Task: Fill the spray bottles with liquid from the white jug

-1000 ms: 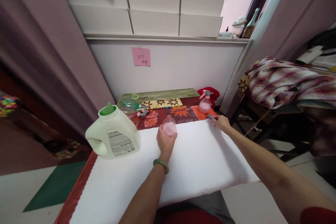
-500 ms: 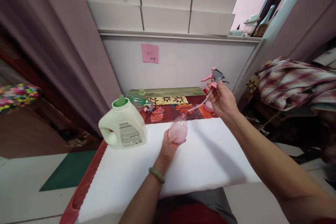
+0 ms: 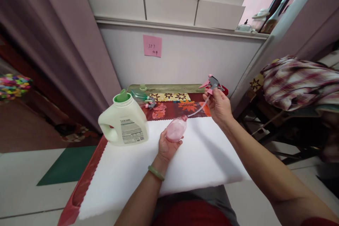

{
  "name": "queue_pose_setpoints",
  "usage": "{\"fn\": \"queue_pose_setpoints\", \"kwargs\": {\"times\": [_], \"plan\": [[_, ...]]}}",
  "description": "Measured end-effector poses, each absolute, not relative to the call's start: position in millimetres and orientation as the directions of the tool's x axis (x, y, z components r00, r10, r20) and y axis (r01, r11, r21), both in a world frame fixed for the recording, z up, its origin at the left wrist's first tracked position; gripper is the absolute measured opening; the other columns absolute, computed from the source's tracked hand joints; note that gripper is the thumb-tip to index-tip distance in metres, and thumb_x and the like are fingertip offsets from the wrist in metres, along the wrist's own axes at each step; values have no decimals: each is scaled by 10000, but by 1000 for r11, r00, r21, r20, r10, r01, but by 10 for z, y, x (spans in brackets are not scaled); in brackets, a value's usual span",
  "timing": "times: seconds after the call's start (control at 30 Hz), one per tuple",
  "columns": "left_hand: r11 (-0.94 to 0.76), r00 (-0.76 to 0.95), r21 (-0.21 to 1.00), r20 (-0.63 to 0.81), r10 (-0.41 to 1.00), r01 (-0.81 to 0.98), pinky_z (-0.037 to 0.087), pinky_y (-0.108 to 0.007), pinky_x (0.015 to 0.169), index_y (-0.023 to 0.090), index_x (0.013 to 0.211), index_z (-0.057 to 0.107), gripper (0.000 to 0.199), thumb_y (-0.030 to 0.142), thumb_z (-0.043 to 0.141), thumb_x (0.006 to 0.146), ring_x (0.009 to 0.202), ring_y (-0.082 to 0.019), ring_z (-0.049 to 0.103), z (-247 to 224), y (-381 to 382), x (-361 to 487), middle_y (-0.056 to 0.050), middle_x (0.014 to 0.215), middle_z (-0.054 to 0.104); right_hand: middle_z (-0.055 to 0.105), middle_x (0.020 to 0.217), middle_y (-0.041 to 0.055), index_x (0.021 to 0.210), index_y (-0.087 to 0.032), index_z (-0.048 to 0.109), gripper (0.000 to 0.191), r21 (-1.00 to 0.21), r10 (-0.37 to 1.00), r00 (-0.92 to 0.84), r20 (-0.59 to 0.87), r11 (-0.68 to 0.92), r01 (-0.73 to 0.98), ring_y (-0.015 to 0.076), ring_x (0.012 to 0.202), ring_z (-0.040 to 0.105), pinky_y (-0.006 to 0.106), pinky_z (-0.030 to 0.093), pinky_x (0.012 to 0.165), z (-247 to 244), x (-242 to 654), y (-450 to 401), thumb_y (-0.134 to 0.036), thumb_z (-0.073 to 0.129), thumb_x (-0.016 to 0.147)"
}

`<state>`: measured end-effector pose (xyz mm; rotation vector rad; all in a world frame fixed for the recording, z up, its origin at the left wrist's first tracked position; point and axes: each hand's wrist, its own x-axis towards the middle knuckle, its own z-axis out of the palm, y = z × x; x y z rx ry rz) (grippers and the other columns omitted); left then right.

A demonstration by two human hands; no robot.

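My left hand (image 3: 168, 146) is closed around a clear pink spray bottle (image 3: 177, 129) with an uncapped neck, tilted to the right above the white cloth. In my right hand (image 3: 219, 104) is a pink and grey trigger sprayer head (image 3: 212, 83), gripped near its pink collar. From it a thin, curved clear tube (image 3: 200, 109) runs down to the left. The tube's end is at the mouth of the bottle; whether it is inside or only touching I cannot tell.
A large pale green jug (image 3: 127, 118) with a green spout stands at the table's left. Behind it lies a green spray bottle (image 3: 139, 95) with its trigger head. White cloth (image 3: 132, 176) covers the tabletop. A pink note (image 3: 152, 46) is on the wall, below stacked white boxes (image 3: 172, 9).
My right hand has lowered the sprayer head leftward, bringing its tube to the bottle mouth. My left hand has tilted the pink bottle further right. The view has shifted slightly.
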<state>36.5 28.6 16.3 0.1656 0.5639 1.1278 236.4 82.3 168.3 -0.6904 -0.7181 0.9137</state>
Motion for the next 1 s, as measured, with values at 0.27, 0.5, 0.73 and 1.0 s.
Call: {"fn": "queue_pose_setpoints", "kwargs": {"times": [0.27, 0.5, 0.73, 1.0], "plan": [[428, 301, 389, -347, 888, -816, 537, -320, 535, 136, 1229, 630, 450, 425, 583, 888, 680, -237, 697, 175, 262, 381, -133, 950, 741, 767, 875, -13, 869, -220, 692, 424, -813, 897, 379, 228, 389, -433, 116, 769, 722, 247, 630, 788, 1442, 2253, 829, -501, 916, 644], [429, 307, 402, -334, 891, -809, 550, -320, 548, 146, 1247, 628, 464, 436, 623, 885, 673, -231, 701, 168, 267, 378, -131, 959, 748, 786, 978, 14, 964, -238, 741, 352, -888, 921, 333, 201, 314, -334, 180, 928, 719, 349, 563, 910, 905, 2092, 673, -454, 863, 715], [432, 313, 409, -326, 892, -804, 569, -321, 599, 153, 1249, 624, 464, 463, 640, 904, 696, -219, 704, 88, 289, 384, -132, 997, 752, 789, 1067, 41, 1030, -237, 748, 343, -910, 958, 233, 168, 241, -336, 222, 1056, 714, 398, 506, 1013, 566, 1912, 542, -439, 833, 766], [463, 352, 400, -320, 879, -791, 585, -330, 630, 138, 1269, 618, 545, 545, 620, 907, 688, -213, 701, 73, 285, 379, -129, 977, 759, 749, 1208, 70, 1135, -251, 702, 390, -835, 944, 289, 159, 285, -471, 234, 1190, 670, 439, 481, 1082, 638, 1909, 512, -479, 773, 827]]}}
